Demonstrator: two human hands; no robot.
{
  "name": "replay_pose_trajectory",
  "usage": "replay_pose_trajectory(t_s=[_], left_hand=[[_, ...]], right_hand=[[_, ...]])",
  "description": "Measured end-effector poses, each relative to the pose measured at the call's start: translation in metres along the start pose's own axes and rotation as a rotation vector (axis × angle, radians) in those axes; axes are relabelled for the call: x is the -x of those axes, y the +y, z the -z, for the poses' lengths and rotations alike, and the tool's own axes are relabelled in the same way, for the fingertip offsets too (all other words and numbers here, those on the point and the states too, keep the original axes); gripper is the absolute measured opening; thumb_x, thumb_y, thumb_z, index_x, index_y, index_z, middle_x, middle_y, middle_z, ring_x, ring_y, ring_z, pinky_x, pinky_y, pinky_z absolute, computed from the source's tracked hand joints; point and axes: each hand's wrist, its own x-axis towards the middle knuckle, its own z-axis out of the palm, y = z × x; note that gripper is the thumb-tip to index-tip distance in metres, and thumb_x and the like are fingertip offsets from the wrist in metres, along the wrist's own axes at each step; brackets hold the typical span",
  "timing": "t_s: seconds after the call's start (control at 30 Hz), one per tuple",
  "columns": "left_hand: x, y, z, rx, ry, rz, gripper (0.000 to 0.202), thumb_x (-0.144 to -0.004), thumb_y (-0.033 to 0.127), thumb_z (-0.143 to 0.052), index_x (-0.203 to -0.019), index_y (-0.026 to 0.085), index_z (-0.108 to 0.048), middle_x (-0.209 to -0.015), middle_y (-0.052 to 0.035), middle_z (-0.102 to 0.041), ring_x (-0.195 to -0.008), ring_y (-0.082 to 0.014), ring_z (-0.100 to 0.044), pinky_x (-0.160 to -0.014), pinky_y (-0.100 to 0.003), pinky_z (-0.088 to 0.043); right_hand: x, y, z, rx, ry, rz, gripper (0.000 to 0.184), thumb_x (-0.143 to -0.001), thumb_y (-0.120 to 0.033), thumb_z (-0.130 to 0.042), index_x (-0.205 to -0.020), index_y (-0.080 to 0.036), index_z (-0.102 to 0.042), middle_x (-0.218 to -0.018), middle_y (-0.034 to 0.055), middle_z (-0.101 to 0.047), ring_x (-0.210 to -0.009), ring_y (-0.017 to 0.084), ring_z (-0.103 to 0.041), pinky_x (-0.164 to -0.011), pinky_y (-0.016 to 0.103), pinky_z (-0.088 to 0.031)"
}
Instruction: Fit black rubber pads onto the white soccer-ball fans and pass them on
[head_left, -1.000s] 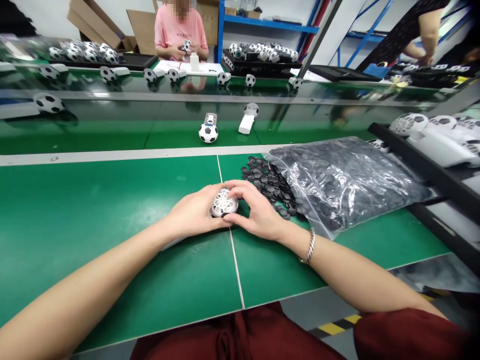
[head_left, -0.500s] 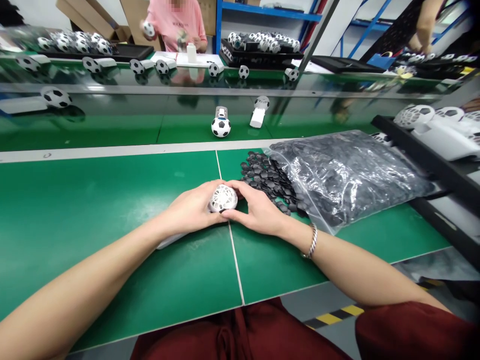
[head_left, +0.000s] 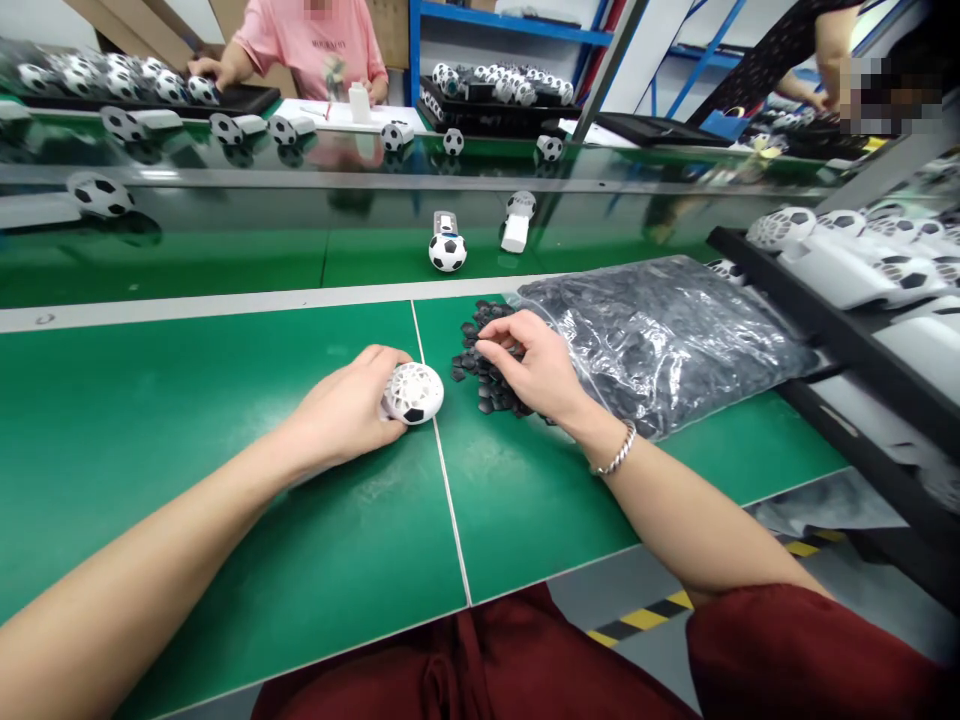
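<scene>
My left hand (head_left: 346, 408) is closed around a white ball-shaped fan head (head_left: 413, 393) with a lattice face and one black patch, resting it on the green mat (head_left: 187, 420). My right hand (head_left: 529, 366) lies on a heap of small black hexagon pieces (head_left: 480, 360) spilling from a clear plastic bag (head_left: 660, 330). Its fingertips pinch together over the heap; what they hold is too small to make out.
A finished football-patterned fan (head_left: 447, 246) and a white fan (head_left: 517, 226) lie on the glossy belt (head_left: 225, 230) beyond the mat. Black trays of white fans (head_left: 847, 270) stand at the right. A person in pink (head_left: 300, 50) works across the belt; another person (head_left: 810, 60) stands far right.
My right hand has left the fan head and moved right onto the black pieces. My left hand still holds the fan head, which now shows a black patch.
</scene>
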Motion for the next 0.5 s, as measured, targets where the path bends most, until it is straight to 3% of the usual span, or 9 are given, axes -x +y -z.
replay_pose_trajectory(t_s=[0.13, 0.33, 0.5], left_hand=[[0.000, -0.005, 0.005, -0.075, -0.035, -0.066, 0.062, -0.065, 0.019, -0.048, -0.126, 0.026, -0.041, -0.108, -0.0057, -0.049, -0.096, -0.0251, -0.054, -0.079, -0.035, -0.045], [-0.004, -0.012, 0.005, -0.091, -0.055, -0.083, 0.066, -0.065, 0.016, -0.047, -0.130, 0.028, -0.039, -0.107, -0.0051, -0.054, -0.093, -0.0249, -0.055, -0.079, -0.035, -0.044], [-0.001, -0.007, 0.003, -0.081, -0.018, -0.100, 0.061, -0.066, 0.013, -0.044, -0.126, 0.023, -0.043, -0.117, -0.0051, -0.056, -0.105, -0.0257, -0.052, -0.088, -0.038, -0.040]], right_hand=[[-0.001, 0.007, 0.000, 0.114, -0.074, 0.051, 0.010, -0.081, -0.022, -0.057, -0.074, -0.019, -0.062, -0.073, 0.0018, -0.056, -0.073, 0.015, -0.052, -0.072, 0.032, -0.045], [0.004, 0.013, -0.021, 0.305, -0.322, 0.190, 0.018, -0.082, -0.027, -0.057, -0.095, -0.020, -0.068, -0.090, 0.0075, -0.059, -0.087, 0.021, -0.046, -0.076, 0.036, -0.044], [0.002, 0.018, -0.024, 0.385, -0.410, 0.319, 0.022, -0.086, -0.023, -0.049, -0.094, -0.016, -0.068, -0.087, 0.0105, -0.062, -0.087, 0.023, -0.045, -0.074, 0.038, -0.044]])
